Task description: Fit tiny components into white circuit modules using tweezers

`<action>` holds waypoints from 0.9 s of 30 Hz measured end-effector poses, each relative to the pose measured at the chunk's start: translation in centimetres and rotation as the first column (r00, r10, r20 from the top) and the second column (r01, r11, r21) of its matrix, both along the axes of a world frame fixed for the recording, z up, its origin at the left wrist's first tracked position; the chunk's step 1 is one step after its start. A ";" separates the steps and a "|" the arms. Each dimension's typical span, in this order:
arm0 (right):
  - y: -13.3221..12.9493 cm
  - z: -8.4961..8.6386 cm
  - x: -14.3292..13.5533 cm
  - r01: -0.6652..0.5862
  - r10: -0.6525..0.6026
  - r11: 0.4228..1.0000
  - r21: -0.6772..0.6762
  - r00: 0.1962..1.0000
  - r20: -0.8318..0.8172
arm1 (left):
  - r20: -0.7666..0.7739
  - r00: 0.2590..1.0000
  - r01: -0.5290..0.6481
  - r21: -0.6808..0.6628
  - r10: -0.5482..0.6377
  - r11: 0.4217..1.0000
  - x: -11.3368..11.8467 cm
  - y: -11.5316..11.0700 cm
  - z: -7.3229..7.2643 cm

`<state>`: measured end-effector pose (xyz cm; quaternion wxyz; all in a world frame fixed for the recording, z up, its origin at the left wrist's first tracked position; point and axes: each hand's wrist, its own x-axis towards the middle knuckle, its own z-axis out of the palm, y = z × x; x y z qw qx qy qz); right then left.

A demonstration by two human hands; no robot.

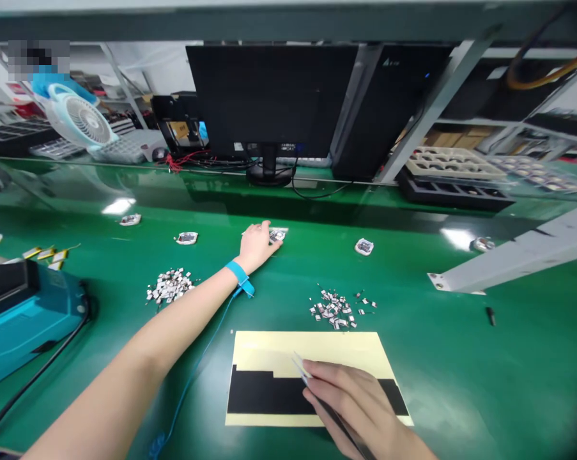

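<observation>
My left hand (pixel 257 248), a blue wrist strap (pixel 241 277) on its wrist, reaches out over the green bench. Its thumb and fingers close around a small white-edged part (pixel 278 236), whose kind I cannot make out. In my right hand (pixel 350 399) is a pair of tweezers (pixel 333 415), tips pointing up and left. They are over a pale yellow sheet (pixel 312 351) carrying black adhesive-looking strips (pixel 259 393). Beyond the sheet lies a loose pile of tiny white-and-dark pieces (pixel 333 308); a second pile (pixel 170 285) lies left of my forearm.
Similar white-edged parts lie at the right (pixel 364 246) and left (pixel 187 238). A teal machine (pixel 34 313) with a black cable stands at the left. A slanted metal post (pixel 513 255) is bolted at the right. A monitor (pixel 273 96) and a fan (pixel 84 118) stand behind.
</observation>
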<state>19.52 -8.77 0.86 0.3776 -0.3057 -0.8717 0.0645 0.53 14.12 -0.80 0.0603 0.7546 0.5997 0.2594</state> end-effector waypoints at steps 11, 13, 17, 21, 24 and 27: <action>3.2 1.6 0.4 -0.199 -0.309 0.740 -0.643 0.748 -0.587 | 0.163 0.938 0.322 -0.072 -0.307 0.944 1.3 -6.0 3.7; 3.6 2.0 1.1 -0.241 -0.343 0.730 -0.639 0.679 -0.649 | 0.310 0.860 0.455 -0.103 -0.406 0.884 1.3 -9.8 3.6; 4.1 2.0 1.6 -0.191 -0.383 0.698 -0.690 0.715 -0.585 | 0.492 0.789 0.521 -0.216 -0.369 0.825 1.2 -14.8 1.8; 4.2 1.0 1.0 -0.144 -0.379 0.674 -0.725 0.775 -0.506 | 0.581 0.702 0.636 -0.252 -0.412 0.729 1.1 -15.3 0.4; 4.0 0.4 0.6 -0.123 -0.356 0.704 -0.699 0.791 -0.498 | 0.630 0.637 0.689 -0.209 -0.444 0.693 1.0 -15.1 0.6; 3.7 0.4 0.5 -0.044 -0.340 0.770 -0.636 0.816 -0.468 | 0.660 0.593 0.708 -0.154 -0.462 0.689 0.8 -15.2 1.0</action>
